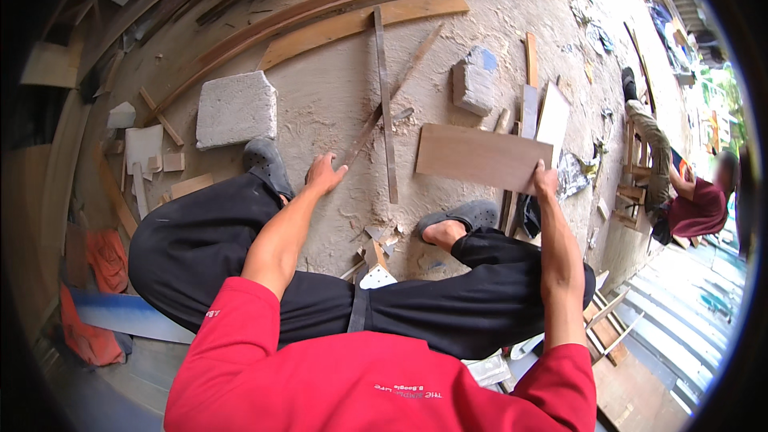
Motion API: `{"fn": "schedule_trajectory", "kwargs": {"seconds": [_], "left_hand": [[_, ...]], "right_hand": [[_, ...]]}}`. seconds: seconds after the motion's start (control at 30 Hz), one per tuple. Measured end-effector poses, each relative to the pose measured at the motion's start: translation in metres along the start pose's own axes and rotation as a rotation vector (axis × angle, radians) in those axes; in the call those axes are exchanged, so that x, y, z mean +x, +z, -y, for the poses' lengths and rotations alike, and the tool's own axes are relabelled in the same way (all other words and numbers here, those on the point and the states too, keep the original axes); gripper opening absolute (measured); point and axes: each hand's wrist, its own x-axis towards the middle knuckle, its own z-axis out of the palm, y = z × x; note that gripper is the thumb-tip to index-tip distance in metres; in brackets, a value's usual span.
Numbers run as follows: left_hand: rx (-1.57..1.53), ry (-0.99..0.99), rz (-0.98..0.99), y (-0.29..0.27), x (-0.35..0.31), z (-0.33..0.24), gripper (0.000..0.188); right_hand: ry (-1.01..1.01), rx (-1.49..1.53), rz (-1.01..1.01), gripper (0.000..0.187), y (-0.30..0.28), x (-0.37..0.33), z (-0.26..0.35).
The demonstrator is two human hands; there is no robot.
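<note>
Head view: pale block (237, 110) front-left, blue-topped block (474, 84) just beyond the plywood panel (480, 158). Dark flat bar (385, 104) crosses a slanted strip (368, 126) mid-floor. Scrap boards (554, 116) crowd the panel's right end. Panel's left edge free; bare dusty floor (320, 92) between pale block and bar. Right hand (546, 181) grips panel's near-right corner, forearm extended. Left hand (324, 174) low, fingers part-curled at strip's near end; can't tell if gripping.

Small white lettering (410, 392) stands on the chest of the red shirt (312, 380) near me, with more on its left sleeve (248, 320).
</note>
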Motion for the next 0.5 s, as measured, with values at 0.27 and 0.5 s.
{"fn": "schedule_trajectory", "kwargs": {"seconds": [0.27,0.5], "left_hand": [[-0.092,-0.076,0.116,0.005,0.0,0.025,0.065],[0.122,0.062,-0.064,0.022,-0.001,0.006,0.058]], "right_hand": [[-0.441,-0.431,-0.14,0.046,0.053,-0.074,0.048],[-0.544,-0.053,0.825,0.076,0.161,-0.224,0.17]]}}
